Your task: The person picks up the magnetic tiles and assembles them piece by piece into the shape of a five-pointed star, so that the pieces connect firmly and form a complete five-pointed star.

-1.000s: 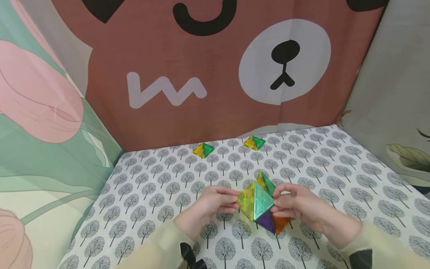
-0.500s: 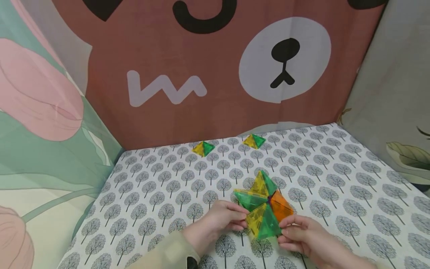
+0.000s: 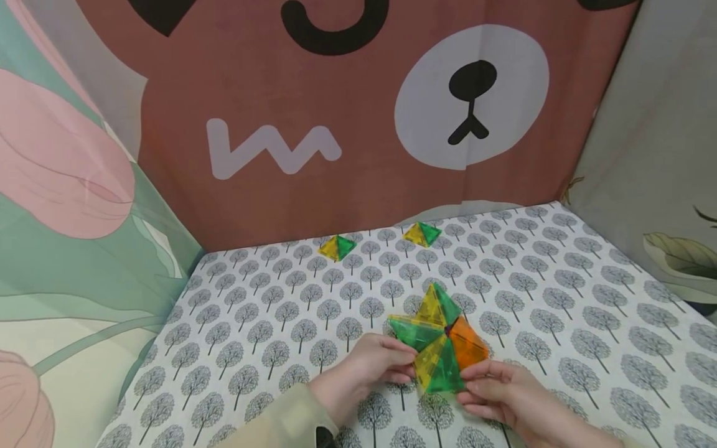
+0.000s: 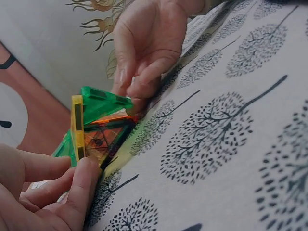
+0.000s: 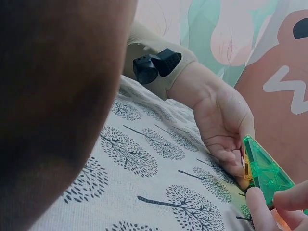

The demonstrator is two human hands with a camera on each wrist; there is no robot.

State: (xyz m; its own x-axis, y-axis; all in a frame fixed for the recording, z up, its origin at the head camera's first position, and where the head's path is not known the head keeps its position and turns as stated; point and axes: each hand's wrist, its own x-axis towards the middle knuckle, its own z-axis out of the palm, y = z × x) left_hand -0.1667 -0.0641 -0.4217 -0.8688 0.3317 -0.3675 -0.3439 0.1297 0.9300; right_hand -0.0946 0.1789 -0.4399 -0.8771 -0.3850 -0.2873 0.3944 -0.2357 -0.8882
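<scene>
A yellow-and-green magnetic tile pyramid [image 3: 439, 367] stands at the near side of a cluster of similar pyramids. My left hand [image 3: 370, 367] pinches its left corner by the yellow tile [image 4: 78, 127]. My right hand [image 3: 506, 392] pinches its right corner by the green tile [image 5: 269, 168]. Around the same centre sit a green pyramid with a yellow edge [image 3: 416, 331] on the left, a yellow-and-green pyramid [image 3: 439, 308] behind, and an orange pyramid [image 3: 469, 343] on the right. A little purple shows at the middle where their inner corners meet.
Two more yellow-and-green pyramids, one left [image 3: 337, 247] and one right [image 3: 422, 234], lie at the back of the tree-print cloth [image 3: 252, 336]. A brown bear-print curtain [image 3: 313, 205] hangs behind. Printed cloths flank both sides.
Both hands have lowered the held pyramid from above the cluster to its near side. Over the last half second it has shifted only slightly, and the hands have kept their pinch.
</scene>
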